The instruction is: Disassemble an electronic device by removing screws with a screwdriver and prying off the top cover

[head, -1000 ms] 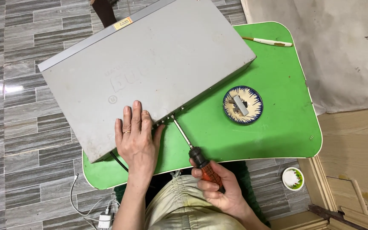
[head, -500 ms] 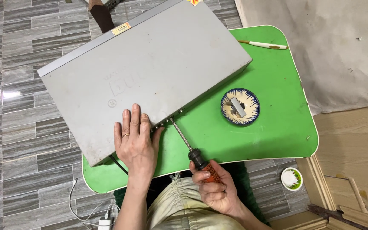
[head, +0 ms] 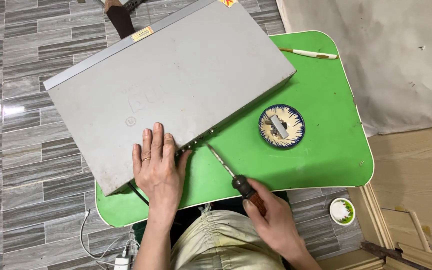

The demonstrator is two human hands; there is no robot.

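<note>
Screwdriver in right hand, fingers clamped on handle, shaft angling up-left, tip at case edge. Left hand flat, fingers apart, beside tip.

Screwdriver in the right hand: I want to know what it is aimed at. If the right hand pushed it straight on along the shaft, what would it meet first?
The right hand holds the screwdriver pointing up-left. Its tip sits at the near edge of the grey metal case, beside the left hand, so it would probably meet that side panel first. Whether it already touches is unclear.
</note>
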